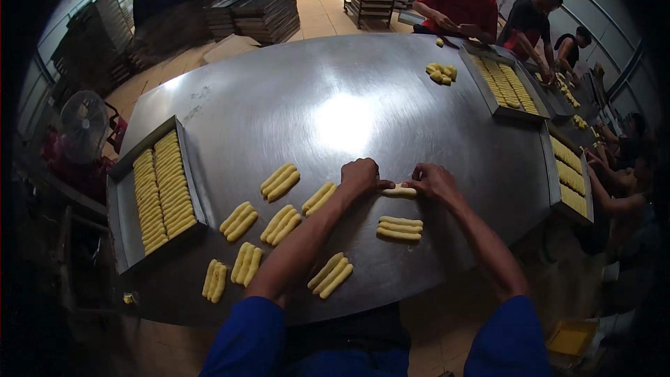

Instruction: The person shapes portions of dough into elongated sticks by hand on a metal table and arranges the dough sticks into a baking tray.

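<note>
Just beyond the middle of the metal table, a short yellow dough stick (pixel 400 191) lies between my two hands. My left hand (pixel 361 175) is closed at its left end, the thumb pressed to the dough. At the other end my right hand (pixel 433 182) has its fingers curled in on the dough. Closer to me sits a row of dough sticks (pixel 399 228) laid side by side. To the left are several more small bunches, among them one bunch (pixel 280 181) and another (pixel 331 276) nearer the table edge. My left forearm partly hides one bunch (pixel 319 198).
A metal tray (pixel 125 199) with two columns of dough sticks stands at the left. More filled trays (pixel 499 108) line the right side, where several people work. A pile of dough pieces (pixel 441 73) lies at the far right of the steel table (pixel 258 105). A fan (pixel 84 126) stands beyond the left edge.
</note>
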{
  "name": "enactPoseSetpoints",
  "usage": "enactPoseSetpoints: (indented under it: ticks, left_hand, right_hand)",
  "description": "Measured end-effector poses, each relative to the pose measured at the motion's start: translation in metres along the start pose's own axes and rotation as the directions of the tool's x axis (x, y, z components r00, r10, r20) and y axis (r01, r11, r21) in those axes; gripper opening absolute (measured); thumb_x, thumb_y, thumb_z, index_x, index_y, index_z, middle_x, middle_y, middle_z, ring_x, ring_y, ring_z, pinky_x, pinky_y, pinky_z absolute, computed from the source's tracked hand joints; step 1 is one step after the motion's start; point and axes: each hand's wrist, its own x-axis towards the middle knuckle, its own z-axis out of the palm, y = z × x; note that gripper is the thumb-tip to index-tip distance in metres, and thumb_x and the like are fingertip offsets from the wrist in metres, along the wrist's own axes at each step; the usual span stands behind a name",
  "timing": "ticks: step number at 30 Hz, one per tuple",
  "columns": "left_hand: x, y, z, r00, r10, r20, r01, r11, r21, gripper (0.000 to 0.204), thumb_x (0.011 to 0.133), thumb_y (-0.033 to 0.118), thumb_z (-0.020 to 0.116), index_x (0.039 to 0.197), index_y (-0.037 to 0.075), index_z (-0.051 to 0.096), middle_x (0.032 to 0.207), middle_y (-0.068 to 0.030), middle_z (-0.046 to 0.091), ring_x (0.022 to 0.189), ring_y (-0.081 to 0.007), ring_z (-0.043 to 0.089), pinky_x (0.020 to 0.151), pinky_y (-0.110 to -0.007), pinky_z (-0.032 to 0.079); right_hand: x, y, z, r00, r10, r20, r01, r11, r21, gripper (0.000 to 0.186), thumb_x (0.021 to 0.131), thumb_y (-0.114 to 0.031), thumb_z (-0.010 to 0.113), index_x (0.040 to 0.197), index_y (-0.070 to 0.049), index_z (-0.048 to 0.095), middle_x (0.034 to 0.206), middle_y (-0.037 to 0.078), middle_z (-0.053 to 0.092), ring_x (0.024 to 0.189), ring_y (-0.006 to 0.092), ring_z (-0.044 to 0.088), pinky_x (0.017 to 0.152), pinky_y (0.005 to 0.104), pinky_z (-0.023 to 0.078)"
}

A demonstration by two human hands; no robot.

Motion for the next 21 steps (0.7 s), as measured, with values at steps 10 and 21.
enactPoseSetpoints:
  ticks: [10,21]
  left_hand:
    - [0.0,0.008,-0.002,0.996,0.0,-0.089,0.006,0.998,0.061,0.073,0.068,0.079,0.071,0.072,0.006,0.075,0.072,-0.009,0.072,0.072,-0.0271,0.073,0.067,-0.041,0.056]
    - [0.01,-0.002,0.007,0.992,0.009,-0.122,0.007,0.991,0.131,0.078,0.064,0.086,0.068,0.074,0.008,0.075,0.075,-0.0105,0.073,0.074,-0.0309,0.072,0.07,-0.043,0.056]
  right_hand:
    - [0.001,0.004,0.006,0.998,-0.007,-0.057,0.008,1.0,0.017,0.054,0.075,-0.062,0.079,0.085,-0.009,0.072,0.083,0.011,0.072,0.079,0.0261,0.07,0.073,0.0416,0.053]
    - [0.007,0.002,0.009,0.999,0.019,-0.05,-0.017,0.999,0.035,0.051,0.077,-0.06,0.078,0.084,-0.009,0.073,0.079,0.011,0.071,0.075,0.0255,0.069,0.07,0.0419,0.052]
